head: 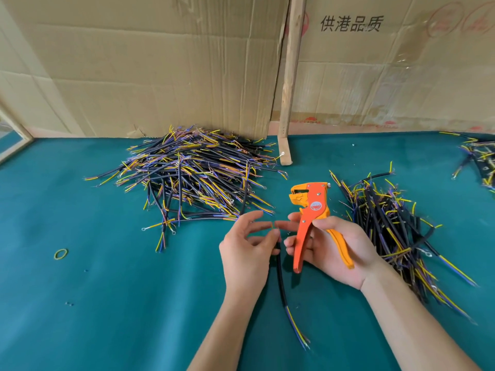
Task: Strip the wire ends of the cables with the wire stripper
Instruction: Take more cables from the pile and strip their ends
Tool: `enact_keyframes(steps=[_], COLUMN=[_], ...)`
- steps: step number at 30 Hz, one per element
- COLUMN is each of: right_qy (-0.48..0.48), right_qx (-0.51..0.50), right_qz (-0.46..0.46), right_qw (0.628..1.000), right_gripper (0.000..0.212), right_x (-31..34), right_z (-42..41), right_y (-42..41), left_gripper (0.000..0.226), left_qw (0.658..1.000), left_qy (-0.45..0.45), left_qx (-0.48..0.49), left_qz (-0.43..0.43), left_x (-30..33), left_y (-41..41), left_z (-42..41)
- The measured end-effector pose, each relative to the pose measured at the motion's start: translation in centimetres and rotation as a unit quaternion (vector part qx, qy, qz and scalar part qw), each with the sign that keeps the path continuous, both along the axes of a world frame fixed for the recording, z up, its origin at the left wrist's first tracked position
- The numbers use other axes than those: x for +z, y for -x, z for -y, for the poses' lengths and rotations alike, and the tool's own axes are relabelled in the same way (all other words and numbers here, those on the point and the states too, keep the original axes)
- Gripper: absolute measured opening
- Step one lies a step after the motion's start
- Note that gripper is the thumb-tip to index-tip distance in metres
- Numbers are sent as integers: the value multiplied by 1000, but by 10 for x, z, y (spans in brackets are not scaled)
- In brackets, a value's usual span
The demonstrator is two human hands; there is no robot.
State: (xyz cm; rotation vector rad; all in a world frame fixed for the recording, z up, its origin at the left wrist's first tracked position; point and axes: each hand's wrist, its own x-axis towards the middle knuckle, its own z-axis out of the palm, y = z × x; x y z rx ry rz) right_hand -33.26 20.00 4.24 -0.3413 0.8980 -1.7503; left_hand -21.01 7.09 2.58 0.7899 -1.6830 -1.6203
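Layout on the surface (80, 303). A large cable pile (192, 175) lies at centre-left, against the cardboard backing (150, 65); a wooden slat (290, 76) stands just to its right. A second cable pile (396, 231) lies right of centre, a third (479, 159) at the far right edge. Between the first two piles, nearer the viewer, the left hand (247, 253) pinches a single cable (284, 295); the right hand (334, 250), beside it, holds the wire stripper (312, 218) upright. A rubber band (61, 254) lies at near left.

Black printed characters "供港品质" on the cardboard sheet (375, 62) behind the bench's far edge; red round stamps there are illegible.
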Motion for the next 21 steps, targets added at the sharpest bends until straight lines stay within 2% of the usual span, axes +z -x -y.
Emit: enact_keyframes(steps=[10, 15, 21], right_qy=[-8, -8, 14], right_qx=[-33, -30, -63], right_qz=[33, 50, 62], right_qw=[999, 998, 996], right_gripper=[79, 47, 40], right_x=[4, 7, 8], right_z=[4, 3, 4], right_y=[-1, -3, -2], left_gripper=[28, 24, 20], left_qw=[1000, 997, 982], left_qy=[17, 50, 127], left_qx=[-20, -37, -110], left_qz=[15, 37, 86], left_x=[0, 1, 0], left_y=[-2, -2, -3], left_z=[-1, -2, -6])
